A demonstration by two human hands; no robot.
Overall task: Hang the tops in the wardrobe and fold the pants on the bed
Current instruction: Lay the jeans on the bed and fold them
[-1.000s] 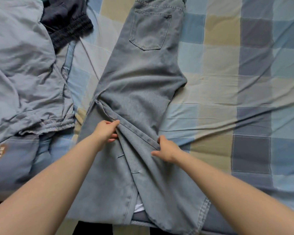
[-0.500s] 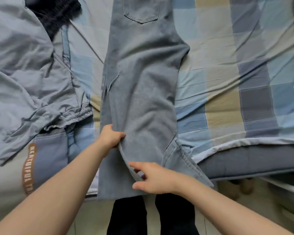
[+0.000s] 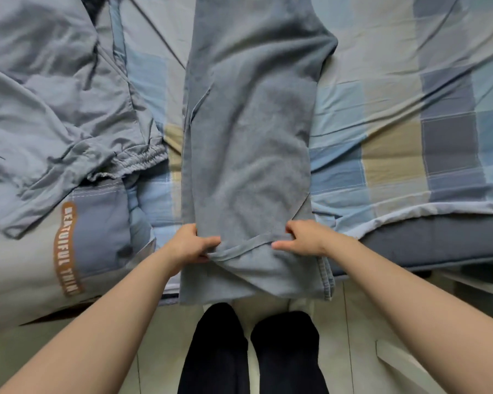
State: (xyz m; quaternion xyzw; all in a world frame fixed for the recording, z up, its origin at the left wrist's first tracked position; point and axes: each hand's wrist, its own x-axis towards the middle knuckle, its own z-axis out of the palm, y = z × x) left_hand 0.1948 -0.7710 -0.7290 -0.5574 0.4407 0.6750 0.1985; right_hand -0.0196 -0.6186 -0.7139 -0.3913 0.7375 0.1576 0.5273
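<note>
Light blue jeans lie lengthwise on the checked bed sheet, folded leg over leg, with the leg ends hanging over the bed's near edge. My left hand grips the left side of the legs close to the bed edge. My right hand pinches the top leg's hem at the right side, level with the left hand. A grey-blue jacket-like top with an elastic hem lies crumpled on the bed to the left.
A quilt with brown lettering lies at the left near edge. The dark mattress side shows at the right. Below are pale floor tiles and my dark-trousered legs.
The view has tilted down toward the bed edge. My right hand moved right and up to the hem, my left hand slid down, and both now hold the legs side by side.
</note>
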